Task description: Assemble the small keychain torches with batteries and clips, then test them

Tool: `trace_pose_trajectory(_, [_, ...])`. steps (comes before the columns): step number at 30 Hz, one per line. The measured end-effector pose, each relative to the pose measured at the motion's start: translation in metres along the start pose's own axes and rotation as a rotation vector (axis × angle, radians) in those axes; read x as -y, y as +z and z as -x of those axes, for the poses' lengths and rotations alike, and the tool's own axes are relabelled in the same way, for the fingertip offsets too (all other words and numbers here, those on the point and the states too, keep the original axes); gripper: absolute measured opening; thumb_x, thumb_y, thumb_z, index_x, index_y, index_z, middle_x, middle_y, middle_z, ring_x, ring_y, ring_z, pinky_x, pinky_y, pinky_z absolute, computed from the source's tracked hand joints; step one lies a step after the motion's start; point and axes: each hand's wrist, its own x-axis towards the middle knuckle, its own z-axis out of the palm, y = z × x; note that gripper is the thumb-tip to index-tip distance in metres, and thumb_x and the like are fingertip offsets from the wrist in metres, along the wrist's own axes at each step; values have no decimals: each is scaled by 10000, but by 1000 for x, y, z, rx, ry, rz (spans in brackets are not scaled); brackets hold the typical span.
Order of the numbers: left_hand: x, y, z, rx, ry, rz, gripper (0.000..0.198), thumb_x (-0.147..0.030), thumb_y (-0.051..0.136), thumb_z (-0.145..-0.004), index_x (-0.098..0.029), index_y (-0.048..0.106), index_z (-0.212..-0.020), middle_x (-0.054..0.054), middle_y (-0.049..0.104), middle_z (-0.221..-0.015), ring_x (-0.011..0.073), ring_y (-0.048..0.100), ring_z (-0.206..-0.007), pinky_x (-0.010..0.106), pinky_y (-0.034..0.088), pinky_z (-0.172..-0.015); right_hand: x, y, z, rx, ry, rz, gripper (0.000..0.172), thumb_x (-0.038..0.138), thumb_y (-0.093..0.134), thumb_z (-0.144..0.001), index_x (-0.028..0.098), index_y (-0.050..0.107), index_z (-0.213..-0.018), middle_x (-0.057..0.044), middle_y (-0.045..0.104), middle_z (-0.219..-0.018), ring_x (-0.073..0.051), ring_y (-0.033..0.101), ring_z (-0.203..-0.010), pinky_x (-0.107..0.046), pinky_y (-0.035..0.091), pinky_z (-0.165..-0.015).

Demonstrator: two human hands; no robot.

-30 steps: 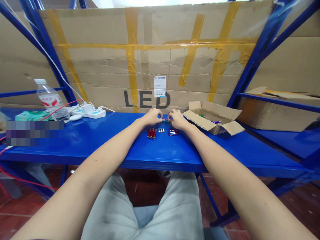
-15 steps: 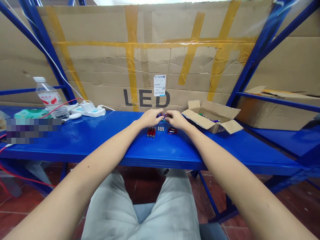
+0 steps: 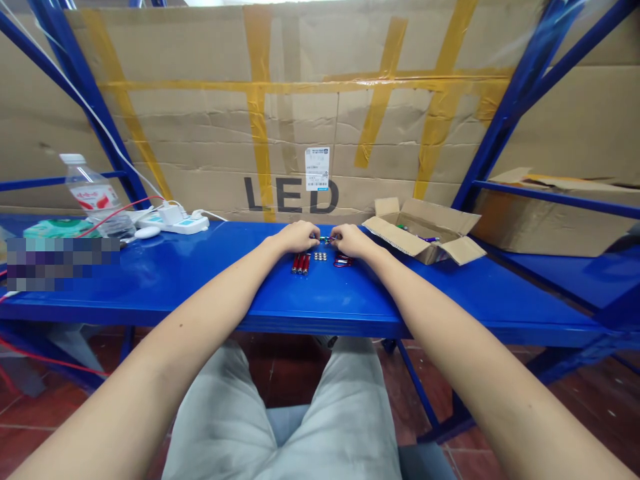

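Note:
My left hand is at the back middle of the blue table, its fingers curled with the tips hidden. Just across a narrow gap, my right hand is bent in a pinch; what either hand holds is too small to make out. Small shiny coloured pieces lie between the fingertips. Three red metal tubes lie side by side in front of my left hand. Several small silver button cells sit in rows beside them. Red carabiner-like clips lie by my right hand, partly covered by it.
An open cardboard box with a few small coloured items stands to the right. At left are a plastic bottle, a green packet and a white power strip with cables. A large cardboard sheet backs the blue table.
My hands have moved slightly apart, and the small coloured pieces between them show more. My right hand covers more of the red clips. The view has shifted a little.

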Motion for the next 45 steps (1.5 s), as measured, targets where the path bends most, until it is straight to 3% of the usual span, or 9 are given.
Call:
trace_pose_trajectory(8, [6,3,-8,114,59,75,178,-221,647,-784,-187,794,-880,81,770,-884,208,668,-805,274,446,-736,3,-4,4,56,23,-5,143,164,624,-861,169,739,-945,-94,745,-923,-198,635,-801,-256,413,-686])
trace_pose_trajectory(16, [19,4,-3,97,14,114,206,-217,646,-779,-180,780,-931,91,771,-948,221,679,-883,291,469,-780,-1,-4,4,-10,75,-28,114,176,599,-881,159,708,-913,-109,739,-915,-216,637,-825,-277,431,-725])
trace_pose_trajectory(20, [22,1,1,79,-59,180,196,-180,609,-767,-164,750,-903,73,759,-926,194,665,-829,278,466,-733,-1,-2,4,-58,48,-195,118,147,530,-915,163,647,-907,-80,742,-847,-195,652,-810,-274,447,-742])
trace_pose_trajectory(27, [13,5,-3,-52,-179,297,151,-241,622,-749,-153,724,-817,63,737,-837,185,636,-764,285,450,-681,2,7,-2,-52,-92,-368,101,105,508,-912,189,565,-914,-46,764,-897,-176,667,-898,-274,455,-808])
trace_pose_trajectory(36, [6,12,-9,28,-207,351,167,-330,706,-707,-164,693,-698,21,664,-658,164,570,-657,286,396,-605,6,5,-1,-32,-75,-204,124,98,530,-890,167,619,-942,-72,740,-1000,-185,644,-901,-270,452,-789])
trace_pose_trajectory(45, [2,8,-5,92,-205,360,184,-333,681,-686,-167,636,-622,-5,592,-581,135,507,-595,272,360,-562,7,2,2,4,-47,-297,139,66,524,-868,173,598,-917,-62,757,-902,-175,672,-845,-252,471,-736])
